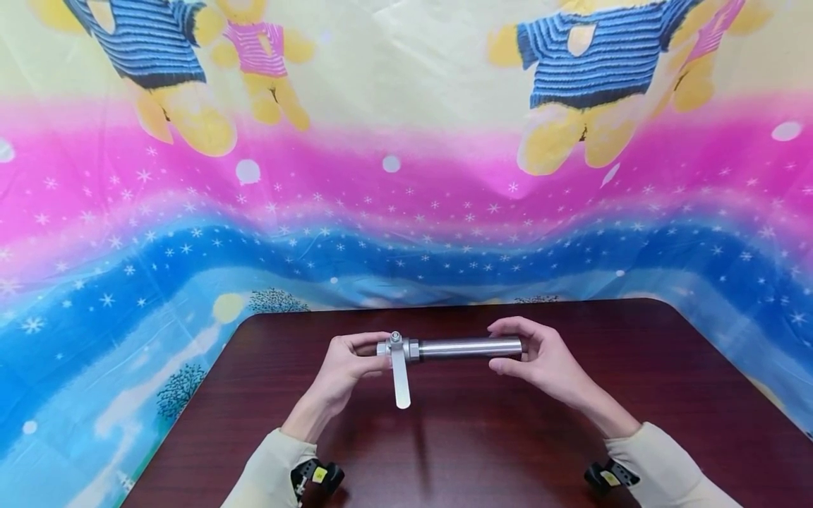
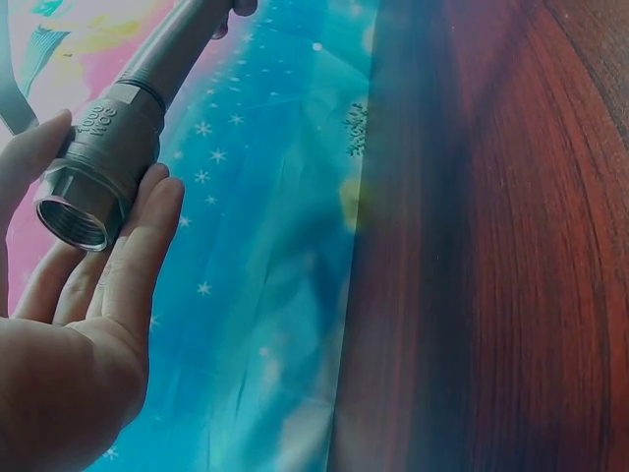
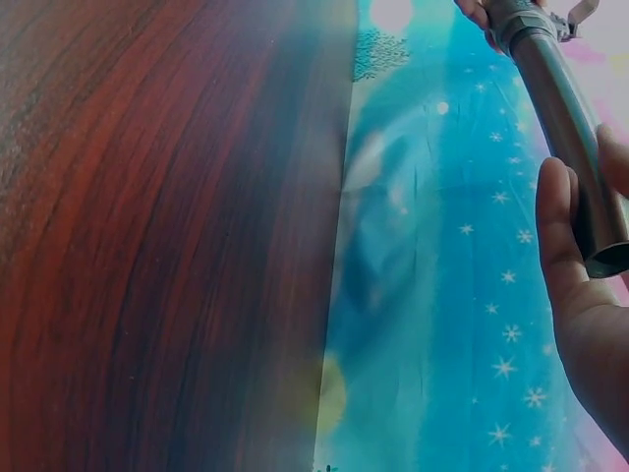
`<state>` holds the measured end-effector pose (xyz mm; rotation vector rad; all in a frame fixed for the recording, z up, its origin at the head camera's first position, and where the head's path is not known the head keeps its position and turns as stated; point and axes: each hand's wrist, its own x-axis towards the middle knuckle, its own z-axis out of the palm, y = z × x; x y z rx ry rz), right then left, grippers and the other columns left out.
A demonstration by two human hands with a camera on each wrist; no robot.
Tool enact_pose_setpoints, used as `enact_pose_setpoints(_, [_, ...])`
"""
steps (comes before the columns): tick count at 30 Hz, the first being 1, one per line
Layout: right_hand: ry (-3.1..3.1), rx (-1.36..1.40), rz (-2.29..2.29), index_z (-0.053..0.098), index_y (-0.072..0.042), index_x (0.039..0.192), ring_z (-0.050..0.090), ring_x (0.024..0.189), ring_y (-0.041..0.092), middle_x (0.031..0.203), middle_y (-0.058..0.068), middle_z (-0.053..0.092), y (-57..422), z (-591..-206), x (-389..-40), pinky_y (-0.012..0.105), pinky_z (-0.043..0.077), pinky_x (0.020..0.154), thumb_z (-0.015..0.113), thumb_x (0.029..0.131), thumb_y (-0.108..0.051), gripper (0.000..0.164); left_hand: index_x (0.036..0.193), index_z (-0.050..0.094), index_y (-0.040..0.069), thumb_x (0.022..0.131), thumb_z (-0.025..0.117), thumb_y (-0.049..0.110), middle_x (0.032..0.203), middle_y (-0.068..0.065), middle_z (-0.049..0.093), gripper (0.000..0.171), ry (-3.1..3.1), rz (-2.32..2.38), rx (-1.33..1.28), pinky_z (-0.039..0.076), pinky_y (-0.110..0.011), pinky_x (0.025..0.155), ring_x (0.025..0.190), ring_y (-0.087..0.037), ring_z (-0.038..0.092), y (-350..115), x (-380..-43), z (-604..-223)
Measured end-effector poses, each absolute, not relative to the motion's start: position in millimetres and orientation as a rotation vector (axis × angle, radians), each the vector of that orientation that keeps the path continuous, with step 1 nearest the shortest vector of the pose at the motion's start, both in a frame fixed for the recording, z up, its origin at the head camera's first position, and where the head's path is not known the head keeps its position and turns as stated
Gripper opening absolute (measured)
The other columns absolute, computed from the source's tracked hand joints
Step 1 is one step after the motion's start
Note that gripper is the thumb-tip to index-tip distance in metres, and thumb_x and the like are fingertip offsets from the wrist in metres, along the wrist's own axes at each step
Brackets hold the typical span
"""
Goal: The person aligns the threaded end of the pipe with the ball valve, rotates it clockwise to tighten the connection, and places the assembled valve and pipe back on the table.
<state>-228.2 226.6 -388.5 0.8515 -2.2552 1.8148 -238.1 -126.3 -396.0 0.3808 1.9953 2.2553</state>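
Observation:
A metal ball valve [image 1: 397, 348] with a long flat lever handle [image 1: 401, 384] is joined to a straight steel pipe [image 1: 471, 347], held level above the table. My left hand [image 1: 346, 367] grips the valve body, thumb on the near side and fingers behind. In the left wrist view, the open threaded end [image 2: 77, 224] of the valve faces the camera. At the pipe's free end, my right hand [image 1: 543, 360] has its thumb and fingers curled on either side. The hollow pipe mouth [image 3: 609, 260] shows in the right wrist view, beside the palm.
Below the hands lies a dark red-brown wooden table [image 1: 483, 437] with rounded far corners. A printed cloth [image 1: 406, 240] with bears and snowflakes hangs behind it and around its sides. Both forearms wear pale sleeves [image 1: 273, 469] with small black wrist cameras [image 1: 327, 478].

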Motion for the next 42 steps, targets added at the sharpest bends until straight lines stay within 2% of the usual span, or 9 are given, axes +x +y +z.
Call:
enact_pose_setpoints(4, [-2.248,0.863,1.832,0.066,0.003,0.124,0.074,0.080,0.024,0.103,0.022,0.071,226.8,-389.0,-228.3,0.037,0.063,0.071,0.081,0.087,0.007,0.040,0.130,0.068,-0.012,0.083,0.077,-0.007,0.105,-0.014,0.078,0.048,1.992,2.257,0.392,0.062,-0.035,0.079,0.088,-0.015,0.075,-126.1,-238.2,-395.5])
enact_pose_setpoints(10, [-2.332,0.765,1.779,0.070,0.001,0.123,0.074,0.076,0.031,0.096,0.016,0.074,226.2,-386.9,-227.9,0.037,0.063,0.070,0.080,0.093,-0.004,0.032,0.129,0.068,-0.012,0.083,0.077,-0.008,0.105,-0.014,0.078,0.048,1.981,2.269,0.381,0.062,-0.032,0.076,0.088,-0.016,0.075,-125.7,-238.4,-394.6])
enact_pose_setpoints(15, [-2.293,0.811,1.807,0.068,0.002,0.126,0.074,0.082,0.028,0.106,0.019,0.072,226.6,-387.6,-228.0,0.033,0.062,0.071,0.083,0.088,0.001,0.041,0.129,0.069,-0.011,0.082,0.078,-0.008,0.105,-0.014,0.078,0.048,1.989,2.263,0.383,0.062,-0.035,0.078,0.088,-0.015,0.075,-126.2,-238.1,-395.0])
enact_pose_setpoints(19, [-2.267,0.850,1.821,0.067,0.003,0.126,0.073,0.081,0.025,0.106,0.023,0.071,226.7,-388.9,-228.8,0.032,0.062,0.070,0.083,0.086,0.006,0.043,0.130,0.068,-0.012,0.083,0.078,-0.007,0.105,-0.014,0.078,0.048,1.994,2.256,0.384,0.062,-0.036,0.080,0.089,-0.015,0.074,-126.7,-238.4,-396.0])
enact_pose_setpoints(24, [-2.332,0.773,1.796,0.069,0.003,0.127,0.075,0.075,0.030,0.096,0.018,0.074,225.9,-387.6,-228.1,0.037,0.063,0.070,0.080,0.092,-0.002,0.037,0.130,0.067,-0.013,0.083,0.078,-0.007,0.106,-0.014,0.078,0.049,1.989,2.261,0.380,0.062,-0.035,0.079,0.089,-0.015,0.074,-126.6,-237.5,-395.4])
enact_pose_setpoints(28, [-2.312,0.793,1.775,0.069,0.001,0.129,0.074,0.083,0.023,0.108,0.014,0.073,226.1,-387.9,-228.3,0.033,0.062,0.071,0.083,0.089,0.000,0.043,0.130,0.067,-0.013,0.083,0.078,-0.007,0.106,-0.014,0.078,0.048,1.988,2.264,0.384,0.062,-0.034,0.078,0.088,-0.015,0.075,-126.4,-236.8,-394.9])
enact_pose_setpoints(31, [-2.266,0.853,1.797,0.066,0.001,0.127,0.072,0.086,0.022,0.114,0.018,0.070,226.5,-388.9,-228.4,0.031,0.061,0.071,0.085,0.085,0.005,0.046,0.129,0.068,-0.012,0.082,0.078,-0.007,0.105,-0.014,0.078,0.048,1.996,2.258,0.382,0.062,-0.036,0.079,0.088,-0.015,0.075,-125.9,-237.2,-395.1])
enact_pose_setpoints(37, [-2.293,0.831,1.805,0.068,0.002,0.122,0.073,0.073,0.030,0.094,0.018,0.073,226.4,-388.5,-228.1,0.036,0.062,0.067,0.081,0.090,0.002,0.035,0.126,0.071,-0.009,0.081,0.079,-0.007,0.104,-0.013,0.078,0.046,2.000,2.263,0.393,0.062,-0.036,0.077,0.087,-0.016,0.075,-125.2,-237.4,-394.5])
enact_pose_setpoints(42, [-2.353,0.750,1.763,0.071,0.001,0.123,0.074,0.072,0.031,0.091,0.013,0.075,225.9,-388.4,-229.0,0.035,0.062,0.068,0.080,0.093,-0.004,0.032,0.126,0.071,-0.009,0.082,0.079,-0.007,0.104,-0.013,0.078,0.045,2.003,2.265,0.391,0.062,-0.035,0.076,0.088,-0.015,0.075,-126.0,-237.1,-395.0])
